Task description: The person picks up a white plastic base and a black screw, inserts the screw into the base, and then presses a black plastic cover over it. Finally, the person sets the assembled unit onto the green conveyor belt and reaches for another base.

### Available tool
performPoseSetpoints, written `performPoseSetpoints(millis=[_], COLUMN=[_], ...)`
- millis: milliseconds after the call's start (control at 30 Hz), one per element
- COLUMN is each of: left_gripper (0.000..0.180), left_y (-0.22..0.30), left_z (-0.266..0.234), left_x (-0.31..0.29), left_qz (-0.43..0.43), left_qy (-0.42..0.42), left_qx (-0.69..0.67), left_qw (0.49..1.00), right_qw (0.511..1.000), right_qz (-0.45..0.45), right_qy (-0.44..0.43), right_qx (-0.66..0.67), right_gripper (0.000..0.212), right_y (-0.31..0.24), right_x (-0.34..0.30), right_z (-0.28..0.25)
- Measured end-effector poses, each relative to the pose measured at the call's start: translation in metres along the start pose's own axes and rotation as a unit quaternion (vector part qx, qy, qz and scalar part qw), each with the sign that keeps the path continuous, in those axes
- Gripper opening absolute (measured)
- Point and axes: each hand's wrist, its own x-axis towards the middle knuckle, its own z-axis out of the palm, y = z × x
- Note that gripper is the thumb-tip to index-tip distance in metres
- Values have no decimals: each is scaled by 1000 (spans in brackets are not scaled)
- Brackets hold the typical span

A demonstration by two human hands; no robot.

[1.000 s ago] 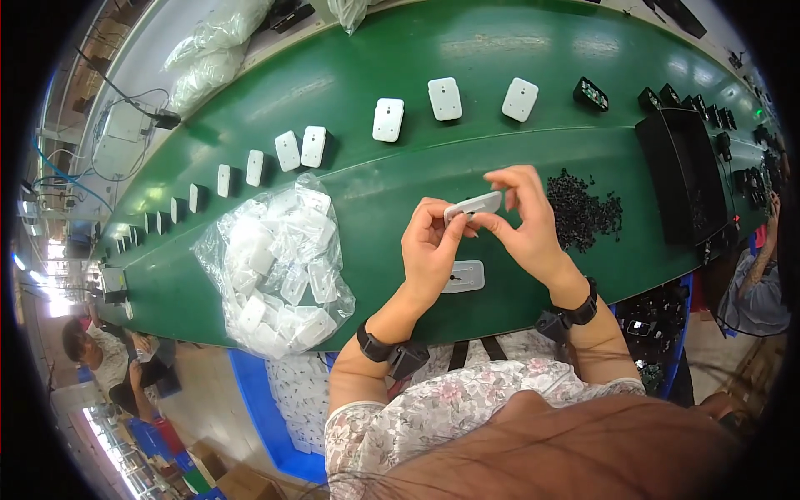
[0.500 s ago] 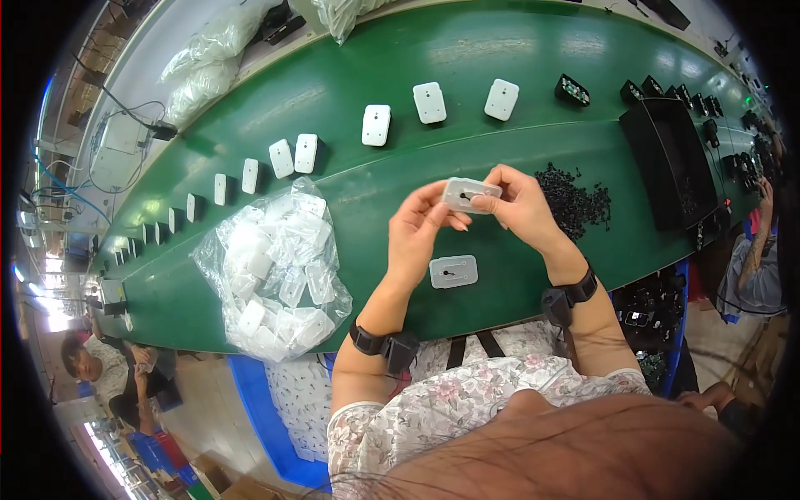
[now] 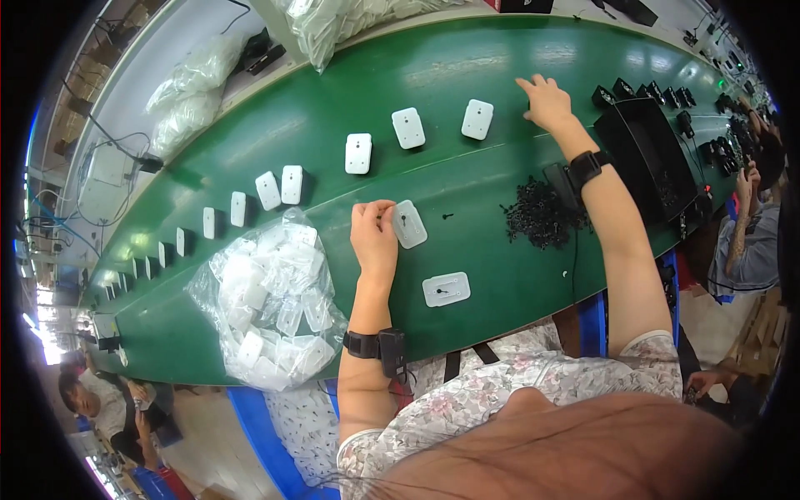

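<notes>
I have the left hand [image 3: 374,237] just right of the bag [image 3: 267,304], its fingertips at the near-left edge of a clear plate [image 3: 411,227]; thumb and fingers are close together, but I can't tell whether they grip it. That plate sits to the right of the bag, level with its upper part, with a dark mark on its middle. My right hand [image 3: 548,102] reaches well right of the bag and farther from me than it, fingers spread over the table [image 3: 492,179]; I can't tell whether anything is under the palm. A second plate [image 3: 447,289] lies flat right of the bag's lower part. Farther right I see a pile [image 3: 542,215] of small black parts, then a black box [image 3: 646,158]. White cases [image 3: 358,153] stand in a row beyond the bag.
</notes>
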Motion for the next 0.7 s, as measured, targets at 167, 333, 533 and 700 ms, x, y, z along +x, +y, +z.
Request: performPoseSetpoints(millis=[167,333,533,700], left_gripper=[24,62,65,64], left_y=[6,29,22,7], left_z=[-3,-1,-9,-19], left_x=[-8,-26,-24,-20], left_qz=[26,79,181,222], left_qy=[-27,-80,-116,-140], left_qx=[110,274,213,154], left_qw=[993,955,953,953], right_qw=[997,832,948,902], right_qz=[50,56,-20,-165], right_qy=[-48,-47,-59,15], right_qx=[33,549,313,399], right_gripper=[43,42,46,34], right_y=[5,-3,-12,-68], right_x=[-3,-53,-104,-115], right_z=[-9,-5,-39,-56])
